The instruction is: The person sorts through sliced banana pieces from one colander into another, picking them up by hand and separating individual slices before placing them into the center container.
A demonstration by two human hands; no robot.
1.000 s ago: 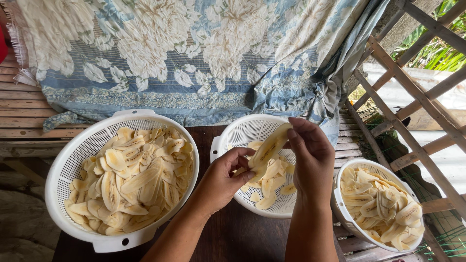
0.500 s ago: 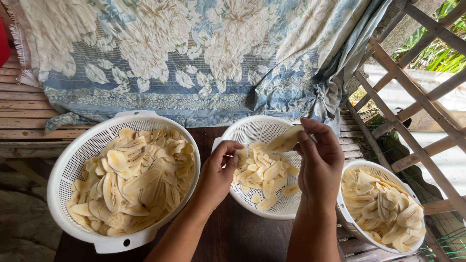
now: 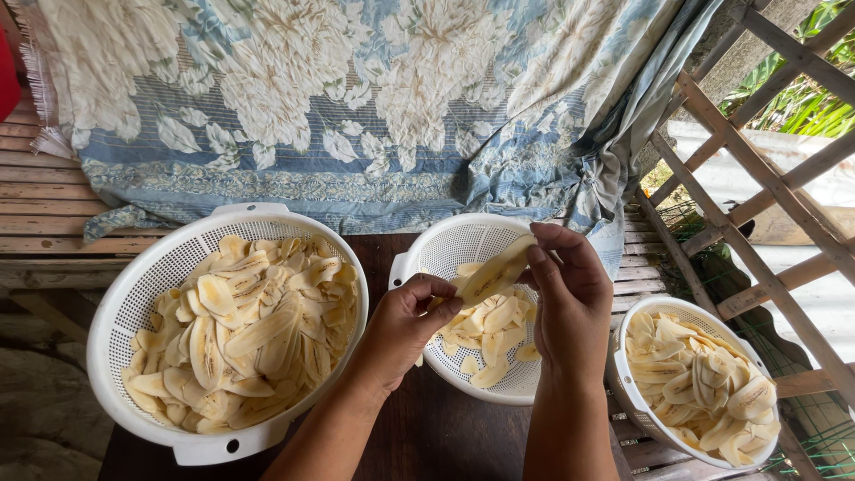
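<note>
Both my hands are raised over the middle white colander [image 3: 450, 239], which holds several pale banana slices. My right hand [image 3: 570, 298] pinches the upper end of a long thin banana slice [image 3: 492, 273]. My left hand [image 3: 405, 325] has its fingertips on the slice's lower end. The slice slants between the two hands, above the loose slices in the colander.
A large white colander [image 3: 134, 294] heaped with banana slices stands at the left, a smaller one [image 3: 628, 392] with slices at the right. All rest on a dark wooden table [image 3: 436, 436]. A blue floral cloth [image 3: 356, 107] hangs behind; a wooden lattice [image 3: 757, 169] runs along the right.
Half a second ago my hands were apart, the right one alone holding the slice. Now the left hand has come back up to the slice's lower end.
</note>
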